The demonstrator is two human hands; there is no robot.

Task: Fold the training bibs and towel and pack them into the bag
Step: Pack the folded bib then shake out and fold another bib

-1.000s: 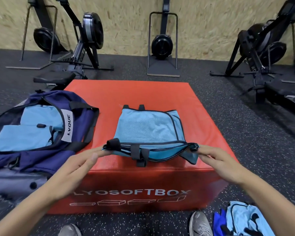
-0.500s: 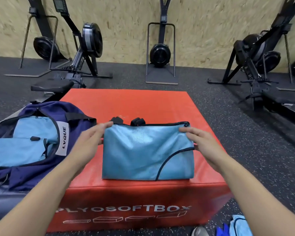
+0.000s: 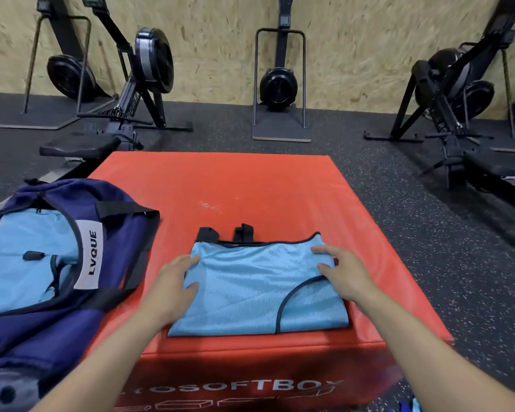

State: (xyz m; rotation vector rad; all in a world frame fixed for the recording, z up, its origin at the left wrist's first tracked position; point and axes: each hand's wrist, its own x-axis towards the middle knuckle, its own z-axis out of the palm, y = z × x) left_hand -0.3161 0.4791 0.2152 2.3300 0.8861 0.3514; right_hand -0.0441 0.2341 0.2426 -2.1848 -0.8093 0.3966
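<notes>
A light blue training bib (image 3: 250, 289) with black trim lies folded in half on the red soft box (image 3: 265, 191), its black straps poking out at the far edge. My left hand (image 3: 173, 283) rests flat on the bib's left edge and my right hand (image 3: 342, 272) lies flat on its right edge, fingers relaxed. To the left, the navy bag (image 3: 42, 316) with a white LVQUE label lies open on the box, with folded light blue fabric (image 3: 21, 269) inside.
Several black rowing machines (image 3: 149, 72) stand on the dark rubber floor along the chipboard wall beyond the box. A scrap of blue fabric (image 3: 411, 407) shows on the floor at the bottom right. One rower's seat (image 3: 78, 148) sits just behind the bag.
Both hands carried the bib's near edge over to its far edge, folding it in half. They then slid inward and down onto the folded bib, flattening it.
</notes>
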